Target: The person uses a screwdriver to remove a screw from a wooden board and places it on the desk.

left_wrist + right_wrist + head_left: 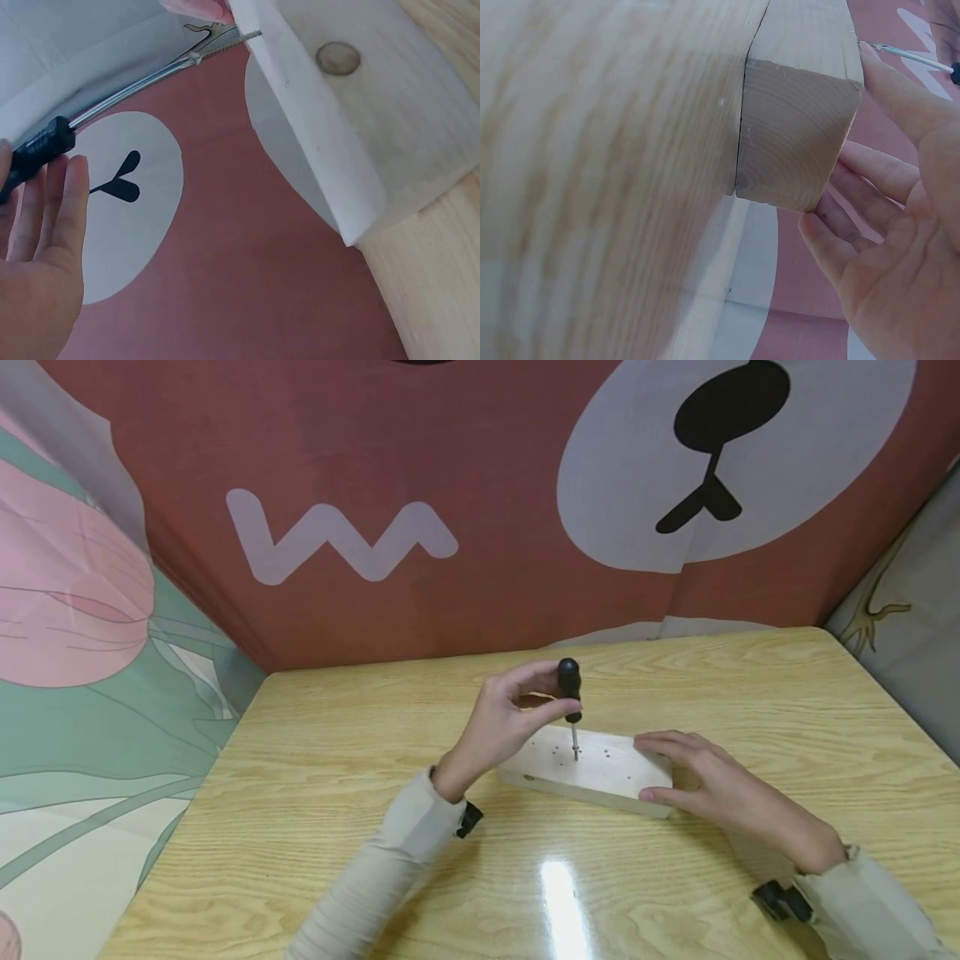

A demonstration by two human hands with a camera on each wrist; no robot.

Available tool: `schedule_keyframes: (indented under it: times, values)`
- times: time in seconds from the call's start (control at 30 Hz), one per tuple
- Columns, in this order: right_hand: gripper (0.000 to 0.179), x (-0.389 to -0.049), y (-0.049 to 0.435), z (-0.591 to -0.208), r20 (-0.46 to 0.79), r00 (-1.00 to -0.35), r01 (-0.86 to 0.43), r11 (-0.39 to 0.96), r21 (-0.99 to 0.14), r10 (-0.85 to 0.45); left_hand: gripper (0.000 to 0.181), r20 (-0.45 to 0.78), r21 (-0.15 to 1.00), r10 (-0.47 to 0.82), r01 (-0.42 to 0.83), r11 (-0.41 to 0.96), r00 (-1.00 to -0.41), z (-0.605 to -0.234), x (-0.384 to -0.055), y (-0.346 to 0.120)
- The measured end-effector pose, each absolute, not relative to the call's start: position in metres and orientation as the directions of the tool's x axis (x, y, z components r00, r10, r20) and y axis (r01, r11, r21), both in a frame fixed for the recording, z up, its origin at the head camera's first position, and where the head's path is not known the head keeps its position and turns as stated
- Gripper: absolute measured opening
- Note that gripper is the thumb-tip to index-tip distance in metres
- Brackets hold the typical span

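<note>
A pale wooden block [618, 771] lies on the table, with several small holes in its top face. My left hand [501, 718] grips the black handle of a screwdriver [569, 681] that stands upright over the block. In the left wrist view the screwdriver's shaft [124, 94] meets the head of a screw [225, 47], whose threaded length stands out of the wood. My right hand [708, 781] holds the block's right end, thumb on the near side and fingers at the far side. The block's end grain [799, 135] faces the right wrist camera.
The wood-grain table [360, 827] reaches back to a red cloth [375, 618] printed with a bear face. A dark round knot [338, 58] marks the block's side. Patterned cloth [82, 710] hangs at the left and another at the right. Black wrist cameras [782, 900] sit at the sleeves.
</note>
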State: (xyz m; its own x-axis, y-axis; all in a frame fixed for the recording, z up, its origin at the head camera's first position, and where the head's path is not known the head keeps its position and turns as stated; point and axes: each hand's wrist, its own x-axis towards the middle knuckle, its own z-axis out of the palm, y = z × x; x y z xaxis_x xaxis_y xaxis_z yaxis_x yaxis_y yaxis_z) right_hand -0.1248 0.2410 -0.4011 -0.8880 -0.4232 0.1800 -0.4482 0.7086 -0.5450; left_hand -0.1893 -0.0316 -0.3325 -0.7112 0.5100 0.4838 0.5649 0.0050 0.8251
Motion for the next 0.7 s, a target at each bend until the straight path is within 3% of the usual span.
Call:
schedule_keyframes:
  times: [0.2,0.7]
  values:
    - [0.064,-0.1237,0.2404,-0.4004,0.188,-0.888,-0.451,0.709,-0.543,-0.421,0.030,0.509,0.824,0.485,0.566,-0.036,-0.711,-0.3359,-0.1895,-0.0287]
    - [0.063,-0.1238,0.2403,-0.4007,0.181,-0.887,-0.450,0.714,-0.536,-0.424,0.036,0.518,0.804,0.459,0.594,0.028,-0.722,-0.3334,-0.1874,-0.0258]
